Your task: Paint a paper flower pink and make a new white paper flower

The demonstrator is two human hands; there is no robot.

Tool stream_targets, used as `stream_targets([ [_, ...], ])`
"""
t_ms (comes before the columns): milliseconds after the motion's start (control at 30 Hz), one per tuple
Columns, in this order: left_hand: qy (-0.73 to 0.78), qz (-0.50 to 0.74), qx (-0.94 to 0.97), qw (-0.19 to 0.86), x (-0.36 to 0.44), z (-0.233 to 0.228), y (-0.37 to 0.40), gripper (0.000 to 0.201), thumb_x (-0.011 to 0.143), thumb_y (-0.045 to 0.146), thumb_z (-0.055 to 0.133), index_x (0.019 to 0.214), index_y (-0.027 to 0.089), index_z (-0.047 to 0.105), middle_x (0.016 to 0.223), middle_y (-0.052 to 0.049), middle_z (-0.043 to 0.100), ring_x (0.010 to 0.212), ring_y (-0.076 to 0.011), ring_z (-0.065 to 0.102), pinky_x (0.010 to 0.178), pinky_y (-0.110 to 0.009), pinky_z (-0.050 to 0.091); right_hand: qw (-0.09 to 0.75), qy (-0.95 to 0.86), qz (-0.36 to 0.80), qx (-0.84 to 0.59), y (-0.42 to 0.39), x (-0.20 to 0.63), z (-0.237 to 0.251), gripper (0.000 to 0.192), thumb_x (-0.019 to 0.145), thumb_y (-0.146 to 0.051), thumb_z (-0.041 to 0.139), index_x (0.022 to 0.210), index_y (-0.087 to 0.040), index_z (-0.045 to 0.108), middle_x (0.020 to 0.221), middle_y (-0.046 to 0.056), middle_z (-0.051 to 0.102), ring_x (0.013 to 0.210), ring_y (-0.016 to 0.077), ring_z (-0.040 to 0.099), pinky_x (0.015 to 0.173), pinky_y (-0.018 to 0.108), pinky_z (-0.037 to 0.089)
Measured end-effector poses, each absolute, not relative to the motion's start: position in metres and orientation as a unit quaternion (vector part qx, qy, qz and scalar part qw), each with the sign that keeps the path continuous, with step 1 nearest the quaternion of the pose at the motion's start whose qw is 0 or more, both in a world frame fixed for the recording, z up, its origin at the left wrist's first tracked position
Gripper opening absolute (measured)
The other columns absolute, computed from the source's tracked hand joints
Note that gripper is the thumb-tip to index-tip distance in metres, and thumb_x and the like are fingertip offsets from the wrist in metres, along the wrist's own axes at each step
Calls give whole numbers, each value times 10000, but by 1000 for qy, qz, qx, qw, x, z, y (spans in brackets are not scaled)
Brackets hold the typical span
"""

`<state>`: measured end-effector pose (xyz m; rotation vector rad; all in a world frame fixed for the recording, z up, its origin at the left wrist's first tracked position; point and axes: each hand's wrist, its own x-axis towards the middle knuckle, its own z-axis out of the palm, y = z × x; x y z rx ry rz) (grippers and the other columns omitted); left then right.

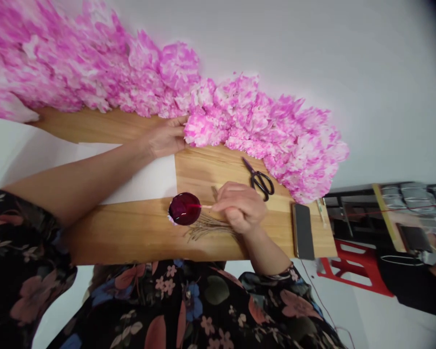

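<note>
Nearest lies a loose bundle of thin brown stems (210, 227) on the pale wooden surface (131, 242), partly beneath the right hand (241, 206). Just beyond, the small round bowl of dark red liquid (184, 209) stands directly left of that hand, the nearer of the two. The slim pale stick with a pink end (206, 207) has its long axis running sideways from the fingers over the bowl's rim; whether it is dipped is unclear. The right grip is pinched closed around the stick. Farther off, the left hand (169, 138) reaches across the white paper sheet (148, 180) to the ruffled pink-and-white flower (203, 130); petals hide its fingertips, so I cannot tell whether its grip is clasping.
</note>
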<state>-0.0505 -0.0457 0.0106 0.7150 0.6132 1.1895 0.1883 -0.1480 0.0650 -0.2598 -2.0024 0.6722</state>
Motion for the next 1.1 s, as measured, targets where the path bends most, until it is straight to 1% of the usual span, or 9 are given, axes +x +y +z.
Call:
stream_targets([
  [100, 291, 541, 324, 720, -50, 10, -45, 245, 797, 142, 848, 1021, 202, 769, 833, 5, 753, 880, -177, 778, 844, -275, 613, 510, -777, 309, -200, -147, 195, 64, 414, 1076, -447, 547, 796, -239, 769, 506, -22, 571, 458, 143, 562, 521, 297, 472],
  [200, 302, 544, 321, 714, -49, 11, -45, 222, 803, 114, 826, 998, 198, 762, 835, 14, 746, 861, -162, 773, 821, -257, 608, 495, -776, 300, -253, -145, 198, 66, 386, 1040, -447, 623, 756, -238, 781, 492, -22, 561, 453, 135, 539, 519, 298, 451],
  [300, 312, 545, 321, 709, -47, 12, -46, 210, 820, 113, 807, 1003, 205, 762, 842, 22, 741, 864, -158, 774, 815, -258, 609, 532, -718, 345, -289, -143, 197, 69, 434, 1051, -489, 606, 741, -236, 774, 475, -37, 532, 421, 114, 475, 524, 297, 447],
  [500, 314, 546, 319, 709, -47, 13, -47, 233, 821, 189, 845, 1036, 214, 758, 905, -1, 756, 969, -195, 773, 854, -292, 602, 543, -680, 375, -320, -141, 193, 69, 391, 1033, -454, 667, 731, -232, 779, 489, -46, 545, 436, 91, 472, 525, 268, 424],
  [633, 310, 528, 340, 714, -49, 15, -48, 195, 804, 139, 837, 960, 228, 761, 854, 22, 753, 1018, -198, 741, 877, -309, 568, 566, -642, 420, -301, -140, 193, 68, 448, 1046, -488, 636, 703, -226, 760, 465, -56, 508, 412, 80, 433, 499, 256, 401],
  [767, 246, 512, 376, 732, -51, 17, -49, 208, 759, 114, 891, 843, 242, 750, 768, 70, 742, 835, -136, 668, 851, -291, 525, 546, -632, 400, -377, -139, 195, 68, 427, 1004, -512, 697, 707, -212, 756, 530, -37, 590, 446, 80, 483, 487, 249, 386],
  [867, 190, 513, 392, 740, -52, 16, -47, 321, 641, 207, 1021, 790, 198, 737, 711, 52, 730, 683, -108, 626, 735, -268, 531, 563, -580, 440, -391, -135, 192, 70, 511, 971, -622, 690, 647, -227, 692, 456, -64, 464, 436, 94, 455, 495, 259, 407],
  [967, 171, 505, 393, 749, -52, 13, -45, 406, 571, 246, 1072, 764, 159, 725, 701, 21, 734, 643, -112, 642, 663, -255, 535, 589, -512, 485, -395, -127, 190, 75, 567, 937, -705, 682, 618, -244, 596, 436, -88, 335, 434, 101, 425, 493, 256, 419],
  [1100, 177, 485, 391, 762, -55, 11, -45, 383, 627, 230, 1052, 869, 152, 765, 734, 13, 752, 643, -114, 663, 649, -241, 539, 624, -434, 508, -404, -118, 192, 79, 509, 923, -675, 724, 686, -247, 581, 490, -96, 378, 473, 94, 452, 521, 245, 460],
])
